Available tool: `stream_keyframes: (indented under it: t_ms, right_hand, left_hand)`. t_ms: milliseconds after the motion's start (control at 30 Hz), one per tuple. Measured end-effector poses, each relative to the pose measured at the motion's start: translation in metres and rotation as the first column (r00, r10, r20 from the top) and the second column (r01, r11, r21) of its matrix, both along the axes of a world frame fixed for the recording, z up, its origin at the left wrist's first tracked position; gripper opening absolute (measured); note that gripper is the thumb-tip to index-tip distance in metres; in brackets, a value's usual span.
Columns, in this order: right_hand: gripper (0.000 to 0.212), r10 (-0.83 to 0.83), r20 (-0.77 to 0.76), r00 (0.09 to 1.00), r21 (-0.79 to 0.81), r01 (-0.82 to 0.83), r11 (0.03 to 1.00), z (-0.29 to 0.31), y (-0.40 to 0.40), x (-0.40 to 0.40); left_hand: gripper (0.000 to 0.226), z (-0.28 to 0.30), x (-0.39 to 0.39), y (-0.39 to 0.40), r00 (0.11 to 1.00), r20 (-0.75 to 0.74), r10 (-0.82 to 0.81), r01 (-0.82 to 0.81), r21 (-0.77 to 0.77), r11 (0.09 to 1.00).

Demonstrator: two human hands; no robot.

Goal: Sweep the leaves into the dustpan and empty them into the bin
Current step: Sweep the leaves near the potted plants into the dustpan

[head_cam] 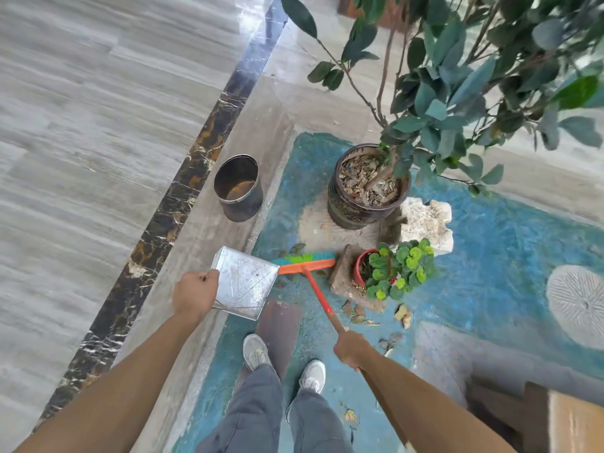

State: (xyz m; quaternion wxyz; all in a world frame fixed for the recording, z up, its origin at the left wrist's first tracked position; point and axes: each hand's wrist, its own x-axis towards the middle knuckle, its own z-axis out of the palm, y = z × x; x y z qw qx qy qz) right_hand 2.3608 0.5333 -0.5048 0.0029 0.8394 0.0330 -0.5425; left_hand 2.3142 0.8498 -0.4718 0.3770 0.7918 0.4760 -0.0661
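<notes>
My left hand [195, 291] grips the handle side of a metal dustpan [243, 282], held above the edge of the blue floor. My right hand [351, 349] is closed around the orange handle of a broom [307, 263]. Its orange head with green and blue bristles lies just right of the dustpan's mouth. A dark leaf [298, 247] rests beside the bristles. More dry leaves [358, 313] lie scattered right of the broom handle. A dark metal bin [238, 188] stands upright on the stone border beyond the dustpan, with some brown matter at its bottom.
A large dark pot [366, 188] with a leafy tree stands behind the broom. A small red pot [376, 273] of green plants sits on a stone slab at the right, next to a pale rock [425, 223]. My feet [284, 364] stand on the blue floor.
</notes>
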Motion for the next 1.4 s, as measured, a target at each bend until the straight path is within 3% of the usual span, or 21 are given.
stream_keyframes:
  t_ms: [100, 200, 333, 433, 533, 600, 633, 733, 767, 800, 933, 1067, 1133, 1200, 1267, 1300, 1400]
  right_hand:
    - [0.064, -0.045, 0.034, 0.998, -0.005, 0.045, 0.999, 0.006, -0.017, 0.007]
    - [0.073, -0.068, 0.068, 0.995, 0.008, 0.067, 0.998, 0.019, -0.026, 0.014]
    - [0.062, -0.032, 0.1, 0.995, 0.029, 0.029, 0.999, 0.02, -0.025, 0.034]
    - [0.074, -0.014, 0.124, 0.992, 0.118, -0.001, 0.993, 0.016, -0.011, 0.054]
    - [0.047, -0.083, 0.164, 0.983, 0.125, 0.063, 0.99, 0.006, 0.0, 0.087]
    - [0.041, -0.144, 0.157, 0.977, 0.139, 0.122, 0.983, -0.002, 0.005, 0.107]
    - [0.041, -0.094, 0.154, 0.984, 0.102, 0.079, 0.992, -0.005, 0.007, 0.114]
    - [0.048, 0.187, 0.104, 0.977, 0.015, -0.19, 0.982, -0.011, 0.015, 0.125]
    - [0.052, 0.211, 0.079, 0.974, 0.002, -0.212, 0.977, -0.015, 0.014, 0.123]
    - [0.054, 0.163, 0.063, 0.985, 0.063, -0.166, 0.984, -0.024, 0.009, 0.119]
    - [0.053, 0.178, 0.062, 0.982, 0.064, -0.182, 0.981, -0.019, -0.002, 0.098]
    - [0.092, 0.154, -0.028, 0.988, 0.036, -0.153, 0.988, -0.014, -0.023, 0.083]
    - [0.088, 0.112, -0.037, 0.993, 0.033, -0.111, 0.993, -0.01, -0.033, 0.071]
    - [0.072, 0.085, -0.02, 0.996, 0.049, -0.084, 0.995, -0.006, -0.04, 0.062]
    - [0.08, 0.073, 0.017, 0.997, 0.049, -0.074, 0.996, -0.003, -0.035, 0.06]
    - [0.083, 0.086, 0.041, 0.995, 0.066, -0.089, 0.994, -0.003, -0.031, 0.061]
    - [0.066, 0.181, 0.108, 0.977, 0.089, -0.191, 0.977, -0.007, -0.011, 0.072]
  left_hand:
    - [0.049, 0.005, -0.007, -0.013, 1.0, 0.0, 0.009, -0.009, -0.006, 1.0]
    - [0.046, 0.009, -0.019, -0.019, 0.998, 0.022, 0.051, -0.051, -0.004, 0.999]
    - [0.045, 0.01, -0.041, -0.02, 0.975, 0.055, 0.217, -0.217, -0.003, 0.976]
    - [0.043, 0.006, -0.057, -0.023, 0.954, 0.063, 0.294, -0.295, 0.007, 0.956]
    - [0.04, 0.005, -0.065, -0.029, 0.946, 0.072, 0.317, -0.318, 0.009, 0.948]
    - [0.044, 0.001, -0.066, -0.034, 0.948, 0.089, 0.306, -0.309, 0.024, 0.951]
    - [0.046, 0.0, -0.066, -0.037, 0.95, 0.089, 0.299, -0.303, 0.031, 0.953]
    - [0.048, -0.003, -0.066, -0.039, 0.947, 0.086, 0.309, -0.313, 0.041, 0.949]
    - [0.048, -0.004, -0.066, -0.038, 0.946, 0.082, 0.314, -0.319, 0.043, 0.947]
    - [0.047, -0.004, -0.067, -0.038, 0.947, 0.074, 0.314, -0.317, 0.044, 0.947]
    - [0.045, 0.0, -0.067, -0.037, 0.944, 0.054, 0.327, -0.33, 0.06, 0.942]
    - [0.039, 0.003, -0.062, -0.031, 0.949, 0.04, 0.312, -0.314, 0.089, 0.945]
    - [0.036, 0.005, -0.062, -0.029, 0.951, 0.024, 0.307, -0.308, 0.081, 0.948]
    - [0.039, 0.006, -0.066, -0.028, 0.957, 0.022, 0.29, -0.291, 0.078, 0.954]
    - [0.043, 0.006, -0.07, -0.025, 0.963, 0.034, 0.267, -0.269, 0.077, 0.96]
    - [0.045, 0.006, -0.073, -0.024, 0.966, 0.039, 0.257, -0.259, 0.075, 0.963]
    - [0.046, 0.001, -0.084, -0.018, 0.973, 0.025, 0.23, -0.232, 0.086, 0.969]
